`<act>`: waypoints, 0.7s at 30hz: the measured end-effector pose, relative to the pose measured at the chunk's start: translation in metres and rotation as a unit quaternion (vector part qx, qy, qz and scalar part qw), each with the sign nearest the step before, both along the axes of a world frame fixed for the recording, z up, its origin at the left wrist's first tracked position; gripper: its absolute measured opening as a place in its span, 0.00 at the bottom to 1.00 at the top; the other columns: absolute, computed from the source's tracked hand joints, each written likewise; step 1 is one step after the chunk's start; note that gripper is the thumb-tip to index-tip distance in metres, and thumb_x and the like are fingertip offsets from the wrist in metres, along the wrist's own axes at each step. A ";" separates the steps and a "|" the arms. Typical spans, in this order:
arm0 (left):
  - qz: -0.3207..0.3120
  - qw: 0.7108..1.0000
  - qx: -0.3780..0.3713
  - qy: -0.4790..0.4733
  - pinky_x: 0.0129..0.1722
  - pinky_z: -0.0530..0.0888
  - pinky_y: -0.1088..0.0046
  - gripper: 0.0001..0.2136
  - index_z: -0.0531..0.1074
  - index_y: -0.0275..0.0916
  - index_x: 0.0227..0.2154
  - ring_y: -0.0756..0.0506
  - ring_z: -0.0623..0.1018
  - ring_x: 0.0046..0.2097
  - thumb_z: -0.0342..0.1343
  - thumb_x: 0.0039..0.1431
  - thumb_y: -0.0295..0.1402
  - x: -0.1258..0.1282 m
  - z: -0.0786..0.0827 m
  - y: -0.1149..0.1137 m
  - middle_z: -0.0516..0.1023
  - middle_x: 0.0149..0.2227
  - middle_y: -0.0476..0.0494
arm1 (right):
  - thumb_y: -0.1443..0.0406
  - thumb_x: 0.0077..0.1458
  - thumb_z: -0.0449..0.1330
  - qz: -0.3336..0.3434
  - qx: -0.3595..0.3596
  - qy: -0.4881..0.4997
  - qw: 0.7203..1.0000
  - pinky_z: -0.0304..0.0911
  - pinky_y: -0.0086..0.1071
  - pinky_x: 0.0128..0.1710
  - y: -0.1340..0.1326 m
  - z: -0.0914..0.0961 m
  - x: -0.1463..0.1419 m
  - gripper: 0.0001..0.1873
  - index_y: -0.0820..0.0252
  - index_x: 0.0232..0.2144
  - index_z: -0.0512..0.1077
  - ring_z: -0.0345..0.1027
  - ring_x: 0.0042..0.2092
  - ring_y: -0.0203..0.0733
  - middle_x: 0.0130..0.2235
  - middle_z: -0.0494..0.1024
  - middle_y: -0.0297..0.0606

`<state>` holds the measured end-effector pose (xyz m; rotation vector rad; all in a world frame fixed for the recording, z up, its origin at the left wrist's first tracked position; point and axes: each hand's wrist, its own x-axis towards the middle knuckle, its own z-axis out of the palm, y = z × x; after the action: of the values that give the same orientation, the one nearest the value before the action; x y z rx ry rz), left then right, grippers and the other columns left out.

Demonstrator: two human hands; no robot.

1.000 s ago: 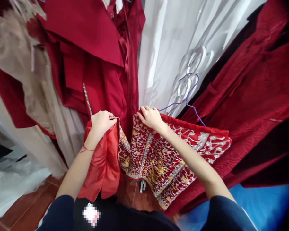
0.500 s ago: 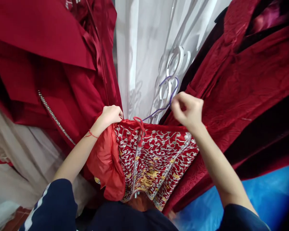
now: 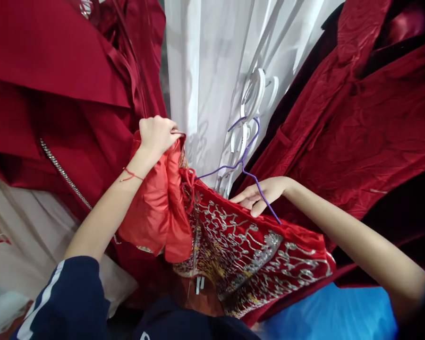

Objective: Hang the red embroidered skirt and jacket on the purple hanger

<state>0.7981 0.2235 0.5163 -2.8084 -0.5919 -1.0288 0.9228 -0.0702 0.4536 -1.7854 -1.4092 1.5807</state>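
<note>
A red garment with silver and gold embroidery [image 3: 255,255] hangs from a purple wire hanger [image 3: 241,163] in front of me. My left hand [image 3: 157,134] is closed on the garment's upper edge with its plain red lining [image 3: 156,212], holding it up high. My right hand [image 3: 264,193] lies with fingers stretched out along the garment's top edge, under the hanger's wire arm, holding nothing.
Dark red gowns hang on the left [image 3: 56,94] and right [image 3: 368,123]. A white curtain [image 3: 212,71] with white hangers [image 3: 257,94] is straight ahead. Pale cloth [image 3: 17,236] lies at lower left, blue plastic sheet [image 3: 326,316] at lower right.
My left hand lifted the garment's edge upward. My right hand went from the garment up to the hanger, then dropped and opened flat on the top edge.
</note>
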 end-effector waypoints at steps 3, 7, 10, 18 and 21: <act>0.003 1.000 -0.015 -0.001 0.47 0.65 0.55 0.23 0.79 0.42 0.48 0.30 0.75 0.50 0.50 0.62 0.51 0.007 -0.001 0.003 0.80 0.45 0.34 | 0.46 0.53 0.65 -0.083 0.082 -0.048 0.992 0.71 0.36 0.49 -0.002 0.010 0.008 0.32 0.63 0.50 0.75 0.78 0.44 0.43 0.42 0.84 0.42; 0.013 0.998 -0.016 0.055 0.45 0.66 0.58 0.23 0.81 0.42 0.45 0.31 0.76 0.48 0.51 0.60 0.52 0.011 -0.016 0.003 0.80 0.42 0.35 | 0.39 0.61 0.44 -0.267 0.220 -0.058 0.936 0.72 0.46 0.49 -0.019 0.025 -0.001 0.39 0.66 0.51 0.72 0.78 0.46 0.52 0.43 0.82 0.51; 0.051 0.997 -0.020 0.051 0.44 0.66 0.59 0.24 0.80 0.38 0.45 0.31 0.76 0.48 0.50 0.61 0.51 0.012 -0.024 0.011 0.80 0.43 0.32 | 0.40 0.60 0.48 -0.333 0.279 -0.198 0.879 0.73 0.43 0.44 -0.033 0.019 -0.040 0.36 0.62 0.55 0.66 0.79 0.42 0.51 0.42 0.82 0.49; 0.125 0.988 -0.023 0.088 0.35 0.62 0.63 0.23 0.78 0.35 0.45 0.37 0.76 0.41 0.49 0.61 0.48 0.016 -0.025 0.053 0.80 0.42 0.34 | 0.52 0.67 0.43 -0.325 0.257 -0.526 0.743 0.62 0.34 0.25 -0.044 -0.019 -0.093 0.22 0.60 0.52 0.64 0.70 0.22 0.46 0.23 0.76 0.39; 0.132 0.986 -0.032 0.092 0.34 0.59 0.63 0.24 0.79 0.38 0.45 0.38 0.74 0.41 0.46 0.62 0.50 0.016 -0.030 0.063 0.80 0.41 0.38 | 0.51 0.66 0.44 -0.320 0.241 -0.546 0.736 0.60 0.34 0.25 -0.050 -0.016 -0.073 0.22 0.58 0.51 0.65 0.70 0.22 0.48 0.22 0.76 0.40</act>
<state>0.8143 0.2862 0.4866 -2.7367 -0.9565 -0.7064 0.8496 -0.1199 0.4375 -2.4885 -1.1236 -0.3169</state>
